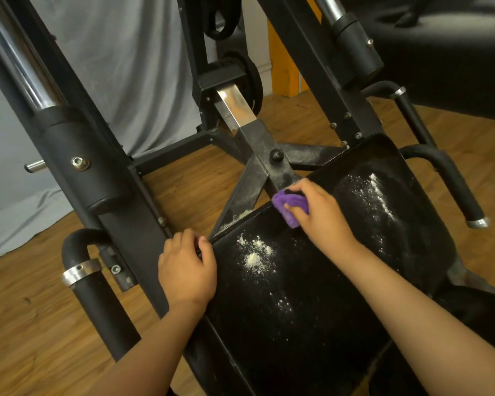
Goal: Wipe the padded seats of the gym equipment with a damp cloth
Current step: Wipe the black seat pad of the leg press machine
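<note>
Gripping a bunched purple cloth [289,206], the right hand [320,212] presses it onto the far edge of the black padded seat [312,310]. The left hand [187,270] curls over the seat's left edge, thumb on top. White powder [255,257] lies scattered between and beyond both hands.

Dusty matt black padded seat [312,281], purple cloth [290,205], chrome bar [235,107], wood floor [40,324]
</note>
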`<state>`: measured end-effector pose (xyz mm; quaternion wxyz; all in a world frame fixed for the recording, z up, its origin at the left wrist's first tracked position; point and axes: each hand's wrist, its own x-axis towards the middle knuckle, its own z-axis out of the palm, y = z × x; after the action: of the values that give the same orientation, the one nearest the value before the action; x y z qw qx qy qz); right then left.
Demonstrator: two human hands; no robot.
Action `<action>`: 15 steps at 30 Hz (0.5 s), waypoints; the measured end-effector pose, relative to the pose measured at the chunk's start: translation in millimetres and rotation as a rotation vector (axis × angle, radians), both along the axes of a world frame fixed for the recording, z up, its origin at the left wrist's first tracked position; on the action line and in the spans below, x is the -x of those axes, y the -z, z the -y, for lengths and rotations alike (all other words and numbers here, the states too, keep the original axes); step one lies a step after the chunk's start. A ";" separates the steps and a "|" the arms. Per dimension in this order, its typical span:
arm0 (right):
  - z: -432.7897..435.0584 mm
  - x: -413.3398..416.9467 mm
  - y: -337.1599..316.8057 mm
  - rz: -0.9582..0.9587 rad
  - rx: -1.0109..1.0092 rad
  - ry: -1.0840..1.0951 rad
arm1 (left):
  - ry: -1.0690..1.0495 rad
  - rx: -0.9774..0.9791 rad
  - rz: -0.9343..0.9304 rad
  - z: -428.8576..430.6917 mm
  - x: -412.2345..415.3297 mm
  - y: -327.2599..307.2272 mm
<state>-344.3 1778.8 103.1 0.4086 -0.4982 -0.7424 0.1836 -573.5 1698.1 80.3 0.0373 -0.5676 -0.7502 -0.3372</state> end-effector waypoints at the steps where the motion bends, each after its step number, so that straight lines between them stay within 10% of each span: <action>1: -6.9 -5.9 -1.5 -0.029 0.007 0.054 | 0.002 -0.001 -0.001 -0.1 0.1 0.2; 15: -38.0 -10.4 -9.9 -0.127 0.009 0.273 | 0.010 -0.013 0.013 1.0 -1.4 -2.1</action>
<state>-333.9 1816.8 113.0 0.4736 -0.5836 -0.6397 0.1608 -572.1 1697.1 82.4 0.0345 -0.5691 -0.7452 -0.3458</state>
